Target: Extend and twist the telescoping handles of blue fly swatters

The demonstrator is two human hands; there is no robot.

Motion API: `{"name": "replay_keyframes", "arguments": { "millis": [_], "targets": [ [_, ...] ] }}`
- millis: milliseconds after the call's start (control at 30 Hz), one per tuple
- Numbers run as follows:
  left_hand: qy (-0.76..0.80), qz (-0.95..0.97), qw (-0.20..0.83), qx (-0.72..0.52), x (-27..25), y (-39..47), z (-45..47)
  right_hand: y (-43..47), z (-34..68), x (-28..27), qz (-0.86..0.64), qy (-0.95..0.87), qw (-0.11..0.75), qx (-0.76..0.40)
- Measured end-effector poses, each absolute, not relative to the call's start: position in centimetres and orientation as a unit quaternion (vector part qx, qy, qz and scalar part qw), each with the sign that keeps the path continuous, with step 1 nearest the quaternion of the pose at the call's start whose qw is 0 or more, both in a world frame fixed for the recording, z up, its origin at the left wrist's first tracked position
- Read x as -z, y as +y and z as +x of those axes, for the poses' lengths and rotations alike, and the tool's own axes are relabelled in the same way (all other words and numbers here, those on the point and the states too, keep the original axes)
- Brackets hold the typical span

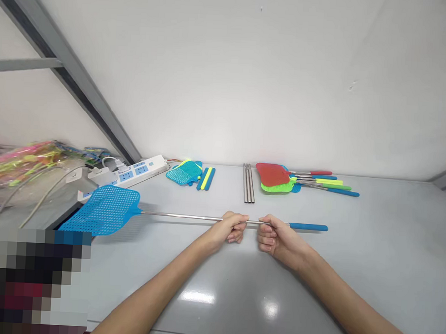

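A blue plastic fly swatter with a slim metal shaft (183, 216) stretches across the front of a grey table (391, 235), its long axis running almost straight from nine o'clock to three. Its mesh head (110, 208) lies at nine o'clock from the hands, its blue grip (308, 227) at three. The left hand (231, 228) and right hand (273, 235) are both closed round the shaft, knuckles near each other, with a short stretch of bare metal between. The right hand is the nearer to the grip; the left faces the far longer run toward the mesh.

At twelve o'clock, three silver metal tubes (249, 183) lie side by side. Between one and two sits a stack of red, green and blue swatters (275, 174). Near ten are three blue and yellow rod-shaped grips (206, 178), a pile of teal and yellow mesh heads (185, 173) and, farther out, a white power strip (144, 171).
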State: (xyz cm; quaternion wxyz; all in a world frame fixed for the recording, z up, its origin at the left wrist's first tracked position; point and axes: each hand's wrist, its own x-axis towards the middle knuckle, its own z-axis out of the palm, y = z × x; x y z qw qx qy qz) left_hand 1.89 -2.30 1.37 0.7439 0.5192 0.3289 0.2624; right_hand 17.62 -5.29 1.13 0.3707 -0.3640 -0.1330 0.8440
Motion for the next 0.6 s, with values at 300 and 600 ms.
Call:
{"name": "replay_keyframes", "arguments": {
  "millis": [300, 600],
  "targets": [
    [0.322, 0.514, 0.75, -0.263, -1.14, -2.12, 1.5, -5.11, 18.21, -1.28, -0.367, -0.123, 0.368, -0.846],
    [0.32, 0.521, 0.748, -0.256, -1.32, -2.13, 1.51, -5.17, 18.25, -1.21, -0.364, -0.137, 0.37, -0.844]
  ]
}}
